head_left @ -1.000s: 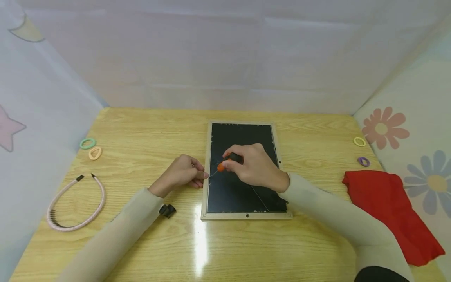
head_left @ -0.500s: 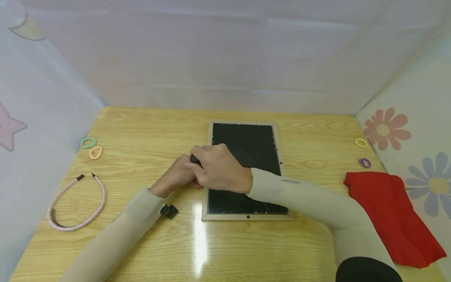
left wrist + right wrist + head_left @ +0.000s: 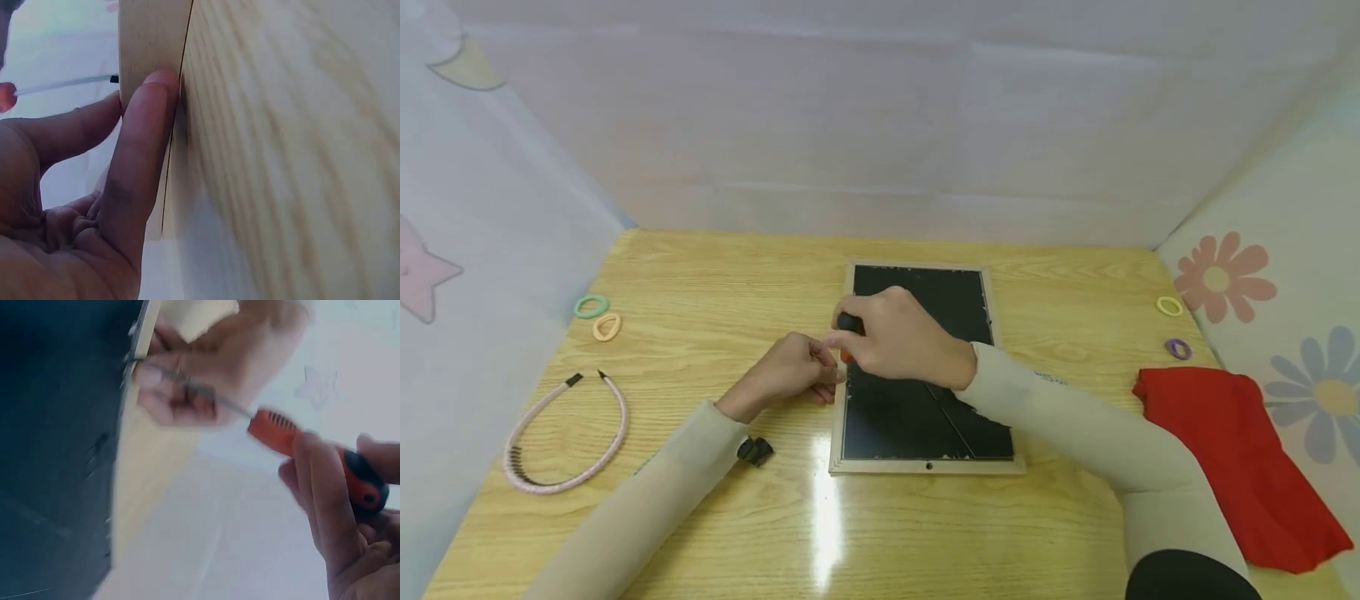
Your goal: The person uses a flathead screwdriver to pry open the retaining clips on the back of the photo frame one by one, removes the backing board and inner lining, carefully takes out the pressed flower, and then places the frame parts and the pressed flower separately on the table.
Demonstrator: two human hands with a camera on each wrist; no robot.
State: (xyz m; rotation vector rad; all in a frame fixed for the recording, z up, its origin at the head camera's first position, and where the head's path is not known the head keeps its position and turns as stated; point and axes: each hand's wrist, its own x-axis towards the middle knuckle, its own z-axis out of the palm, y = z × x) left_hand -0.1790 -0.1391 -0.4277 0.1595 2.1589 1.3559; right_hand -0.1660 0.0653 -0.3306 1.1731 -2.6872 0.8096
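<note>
Frame between headband and cloth

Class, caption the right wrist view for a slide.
Right hand holds an orange screwdriver at the edge of a black-backed frame, near the left hand.

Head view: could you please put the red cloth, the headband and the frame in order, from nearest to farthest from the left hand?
1. Frame: touched at its left edge by the left hand.
2. Headband: farther out, on the person's left.
3. Red cloth: on the person's far right, beyond the frame.
</note>
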